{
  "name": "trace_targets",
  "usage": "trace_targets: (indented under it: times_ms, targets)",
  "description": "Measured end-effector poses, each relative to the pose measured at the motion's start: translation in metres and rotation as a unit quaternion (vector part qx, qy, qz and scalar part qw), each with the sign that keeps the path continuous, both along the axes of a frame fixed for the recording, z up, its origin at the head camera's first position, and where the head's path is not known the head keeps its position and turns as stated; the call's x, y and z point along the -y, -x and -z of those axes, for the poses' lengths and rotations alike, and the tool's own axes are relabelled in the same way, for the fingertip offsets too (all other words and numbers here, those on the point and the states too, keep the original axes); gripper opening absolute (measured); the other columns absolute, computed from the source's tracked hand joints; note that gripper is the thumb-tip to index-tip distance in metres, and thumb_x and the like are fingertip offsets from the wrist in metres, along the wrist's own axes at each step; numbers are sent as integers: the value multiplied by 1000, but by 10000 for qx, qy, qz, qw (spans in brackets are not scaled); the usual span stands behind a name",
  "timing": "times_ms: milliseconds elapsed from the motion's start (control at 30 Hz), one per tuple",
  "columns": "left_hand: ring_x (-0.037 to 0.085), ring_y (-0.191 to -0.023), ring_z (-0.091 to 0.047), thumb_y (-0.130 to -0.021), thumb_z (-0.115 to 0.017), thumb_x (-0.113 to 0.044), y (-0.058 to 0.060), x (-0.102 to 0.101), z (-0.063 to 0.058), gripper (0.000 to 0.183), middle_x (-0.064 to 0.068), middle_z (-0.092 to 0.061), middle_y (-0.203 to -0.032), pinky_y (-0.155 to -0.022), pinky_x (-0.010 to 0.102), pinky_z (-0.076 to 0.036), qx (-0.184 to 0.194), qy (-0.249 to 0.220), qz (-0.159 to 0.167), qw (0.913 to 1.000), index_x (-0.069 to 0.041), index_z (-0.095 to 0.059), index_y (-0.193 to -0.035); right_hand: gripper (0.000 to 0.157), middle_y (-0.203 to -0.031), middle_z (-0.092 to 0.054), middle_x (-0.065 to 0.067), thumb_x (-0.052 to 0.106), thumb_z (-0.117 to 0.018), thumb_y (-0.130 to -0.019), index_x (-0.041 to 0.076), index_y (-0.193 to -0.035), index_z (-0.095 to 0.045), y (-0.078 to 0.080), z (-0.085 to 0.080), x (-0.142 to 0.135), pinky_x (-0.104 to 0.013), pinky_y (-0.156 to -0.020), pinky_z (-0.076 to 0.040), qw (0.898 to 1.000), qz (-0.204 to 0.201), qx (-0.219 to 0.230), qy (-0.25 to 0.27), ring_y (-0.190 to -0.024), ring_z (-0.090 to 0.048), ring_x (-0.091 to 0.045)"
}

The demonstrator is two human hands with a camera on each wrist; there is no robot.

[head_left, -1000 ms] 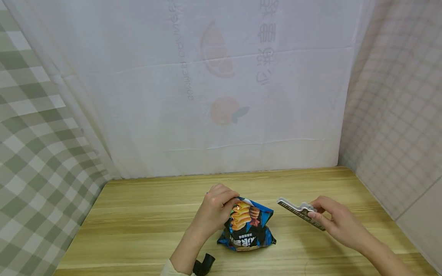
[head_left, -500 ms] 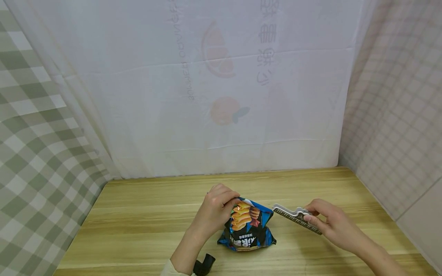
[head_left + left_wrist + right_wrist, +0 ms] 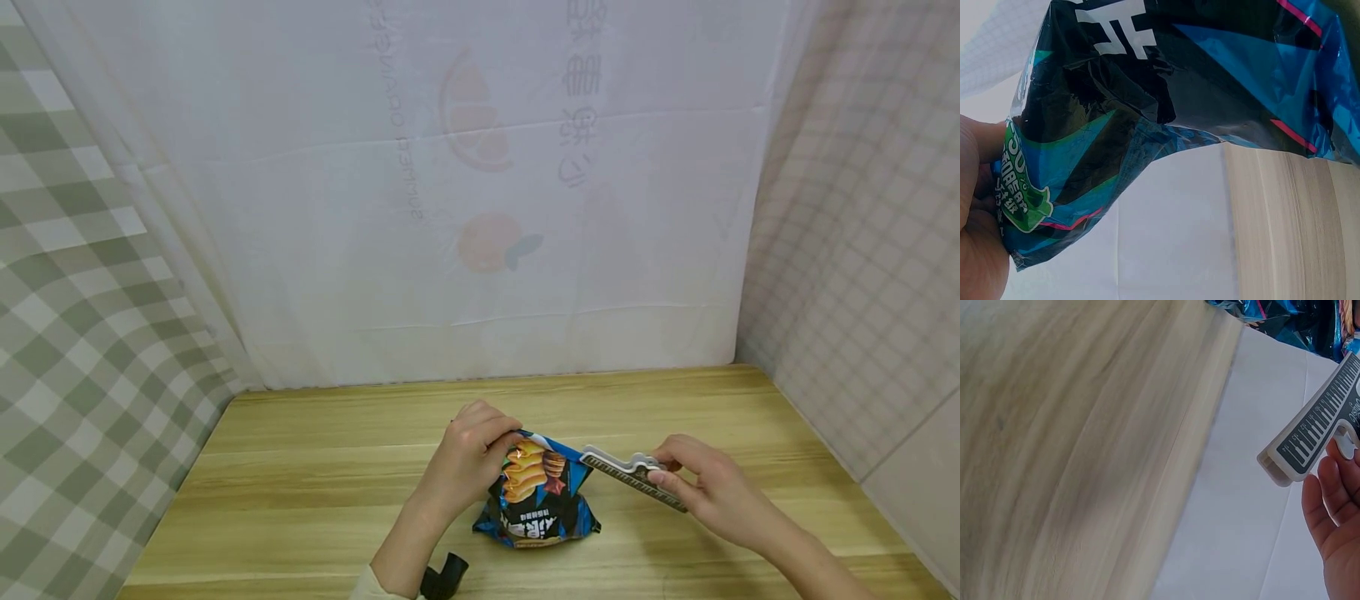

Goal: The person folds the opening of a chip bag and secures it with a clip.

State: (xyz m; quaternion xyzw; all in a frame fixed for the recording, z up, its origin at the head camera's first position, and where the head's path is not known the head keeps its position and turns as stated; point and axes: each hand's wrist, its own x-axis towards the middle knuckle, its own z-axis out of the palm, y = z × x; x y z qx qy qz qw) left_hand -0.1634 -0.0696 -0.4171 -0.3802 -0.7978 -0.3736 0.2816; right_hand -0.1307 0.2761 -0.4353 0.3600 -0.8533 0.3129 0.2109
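A blue and black snack bag (image 3: 536,504) stands on the wooden table, its top edge slanting down to the right. My left hand (image 3: 471,450) pinches the bag's top left corner between thumb and fingers. In the left wrist view the bag's back (image 3: 1135,100) fills much of the picture, creased toward that corner. My right hand (image 3: 712,487) grips a long bag clip (image 3: 626,477) near its handle. The clip's far end overlaps the bag's top right corner in the head view. Ruler-like marks run along the clip in the right wrist view.
The wooden table (image 3: 315,483) spreads around both hands. A black object (image 3: 448,575) sits beside the left wrist. Behind the table hangs a white printed cloth (image 3: 337,250), with checked cloth (image 3: 67,333) on the left and a paler checked cloth (image 3: 862,250) on the right.
My right hand has moved the clip left and slightly down, from apart from the bag to its top right corner. The left hand and the bag stay nearly still.
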Motion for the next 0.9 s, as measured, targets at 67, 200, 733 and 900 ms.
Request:
trace_targets:
  times_ms: [67, 200, 733, 900]
  targets:
    - [15, -85, -67, -85, -84, 4, 0, 0, 0, 12, 0, -75, -88, -80, 25, -56, 5, 11, -3, 10000, -3, -80, -94, 47, -94, -64, 17, -8, -86, -74, 26, -102, -69, 0, -1, 2, -13, -72, -48, 10000, -3, -5, 8, -81, -61, -2]
    - [15, -84, -67, -84, -85, 4, 0, 0, 0, 13, 0, -74, -87, -80, 25, -56, -9, 13, -38, 10000, -3, -80, -94, 47, -94, -62, 20, -7, -85, -76, 29, -102, -69, 0, -2, 5, -13, -70, -47, 9999, 101, 126, -47, -81, -59, 0]
    - [14, -84, -67, -85, -85, 1, -1, -1, -2, 12, 0, -75, -87, -81, 25, -56, -33, 2, -102, 9999, -3, -80, -95, 47, -95, -61, 21, -8, -84, -78, 30, -101, -67, 4, -7, 17, -12, -72, -48, 9997, 13, 230, -12, -83, -60, 0]
    - [14, -84, -67, -85, -85, 1, -1, -1, -1, 12, 0, -74, -87, -80, 25, -56, -35, -5, -109, 9999, -4, -80, -95, 45, -95, -62, 19, -8, -83, -79, 28, -101, -68, 6, -9, 23, -13, -72, -48, 9998, -67, 200, 27, -82, -60, -1]
